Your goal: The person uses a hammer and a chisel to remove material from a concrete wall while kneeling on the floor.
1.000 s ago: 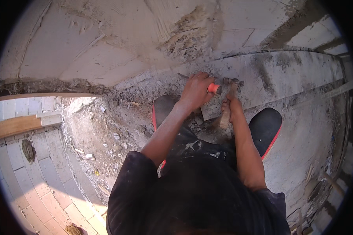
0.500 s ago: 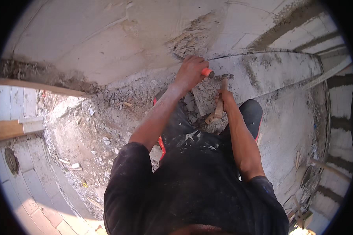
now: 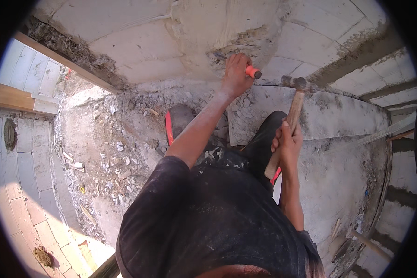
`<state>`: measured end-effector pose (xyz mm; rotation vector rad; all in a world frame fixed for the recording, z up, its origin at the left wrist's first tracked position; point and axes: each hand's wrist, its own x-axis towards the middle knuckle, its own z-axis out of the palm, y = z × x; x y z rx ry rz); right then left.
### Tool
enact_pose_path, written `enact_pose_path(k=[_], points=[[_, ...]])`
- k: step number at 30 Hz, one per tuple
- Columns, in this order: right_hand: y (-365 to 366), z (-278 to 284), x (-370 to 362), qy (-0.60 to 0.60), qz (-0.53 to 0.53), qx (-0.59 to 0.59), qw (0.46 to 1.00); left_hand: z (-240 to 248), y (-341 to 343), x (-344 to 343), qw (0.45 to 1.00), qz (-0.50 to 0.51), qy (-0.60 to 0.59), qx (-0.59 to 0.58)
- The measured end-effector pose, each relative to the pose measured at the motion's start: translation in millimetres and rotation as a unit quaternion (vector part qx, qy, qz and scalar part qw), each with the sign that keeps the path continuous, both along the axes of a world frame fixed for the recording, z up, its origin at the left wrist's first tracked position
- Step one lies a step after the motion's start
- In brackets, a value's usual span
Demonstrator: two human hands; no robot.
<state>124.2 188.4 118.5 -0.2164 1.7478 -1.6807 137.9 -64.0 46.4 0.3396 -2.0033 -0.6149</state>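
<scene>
My left hand (image 3: 237, 76) is wrapped round a chisel (image 3: 253, 72) with an orange grip. The chisel's metal blade points left, against a rough chipped patch (image 3: 252, 41) low on the wall. In my right hand (image 3: 289, 141) is a hammer (image 3: 295, 111), gripped by its wooden handle. The hammer's metal head is raised to the right of the chisel's struck end and stands apart from it. Part of the blade's tip is hard to make out against the broken plaster.
A pale flat board (image 3: 319, 111) lies along the wall's foot, right of my knees. Broken rubble (image 3: 120, 153) covers the floor on the left. A wooden frame edge (image 3: 69, 65) borders the opening at upper left. Block walls (image 3: 403, 171) rise on the right.
My right hand has swung the hammer up and to the right, away from my lap. My left hand and the chisel sit slightly farther right. The whole view has shifted a little.
</scene>
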Motion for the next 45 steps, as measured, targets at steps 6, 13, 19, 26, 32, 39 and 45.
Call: enact_pose_path(k=[6,13,19,26,32,39,45], points=[[-1.5,19.1,5.4,0.18,-0.018,-0.124,0.976,3.4,-4.8,-14.3,0.996,0.056,0.042,0.061],[-3.8,19.7,4.3,0.263,0.034,-0.241,0.934,5.1,-9.0,-9.6,0.995,0.062,0.054,0.055],[-31.8,33.2,4.3,0.359,-0.046,-0.395,0.845,9.9,-9.8,-9.1,0.994,0.066,0.046,0.069],[-47.4,-30.3,-11.1,0.327,0.061,-0.03,0.943,7.1,-7.8,-13.7,0.996,0.065,0.057,0.033],[-32.9,13.1,2.4,0.339,-0.004,-0.167,0.926,9.2,-14.9,-12.0,0.991,0.081,0.063,0.081],[-53.6,-51.6,-25.4,0.382,0.081,0.048,0.919,13.1,-11.1,-20.1,0.993,0.081,0.053,0.071],[-38.0,32.4,1.0,0.253,-0.042,-0.183,0.949,11.6,-12.7,-15.4,0.993,0.075,0.052,0.081]])
